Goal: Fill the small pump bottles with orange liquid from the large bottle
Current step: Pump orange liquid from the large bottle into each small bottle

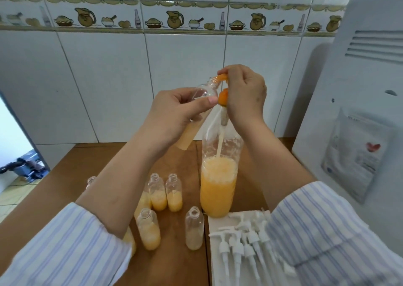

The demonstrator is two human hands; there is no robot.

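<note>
Left hand [174, 113] grips small bottle [197, 111] tilted under pump spout [222, 77]; my right hand [244, 94] pinches it, dosing from large bottle [219, 181].

Single head view: looks forward and down, close over wooden table [65, 176], facing tiled wall [109, 78].

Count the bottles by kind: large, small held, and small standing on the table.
Large bottle: 1
Small bottle held in the left hand: 1
Small bottles on the table: 7, two partly hidden by the left arm
Total: 9
</note>
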